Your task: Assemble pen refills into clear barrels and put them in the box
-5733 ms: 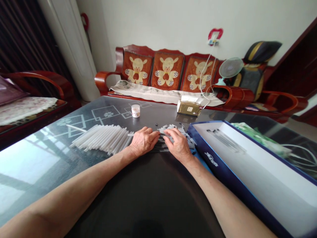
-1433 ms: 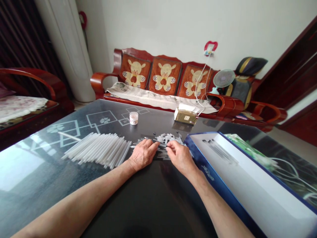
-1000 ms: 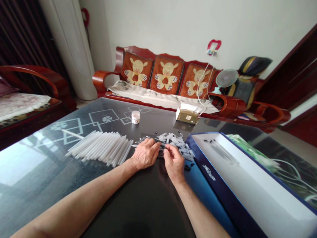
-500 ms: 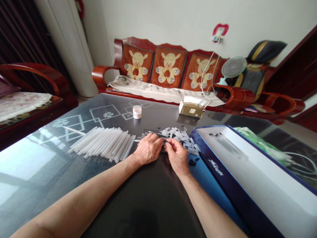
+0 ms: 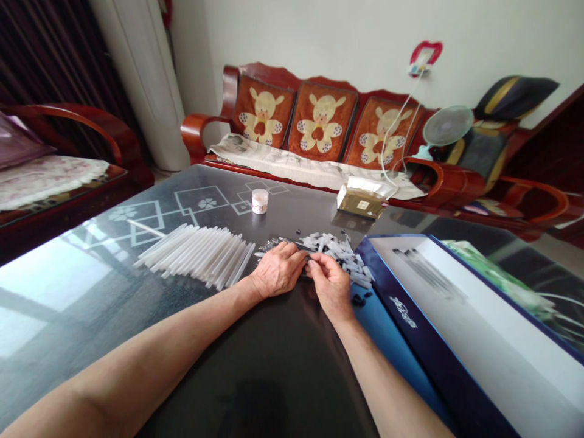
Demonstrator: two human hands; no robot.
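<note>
Close together over the dark tabletop, my left hand (image 5: pixel 280 271) and my right hand (image 5: pixel 332 289) meet at their fingertips. Both are closed around something small and dark, mostly hidden by the fingers, and I cannot make out what it is. Just left of my left hand lies a row of whitish translucent tubes, like pen barrels (image 5: pixel 196 255). Behind that hand, thin clear and dark slender pieces (image 5: pixel 270 244) show in part. A heap of short whitish plastic pieces (image 5: pixel 340 250) sits behind my right hand, with small black pieces (image 5: pixel 360 299) to its right.
At right stands an open blue box (image 5: pixel 401 310) with a white inside, holding several dark-tipped slender sticks (image 5: pixel 424 271). Farther back are a small round tub (image 5: pixel 260 201) and a tissue box (image 5: pixel 362 201). Green packaging (image 5: pixel 502 274) lies beyond the blue box.
The whole view has shifted slightly, so things appear a little farther right. My hands stay together at the same place, with only slight finger movement.
</note>
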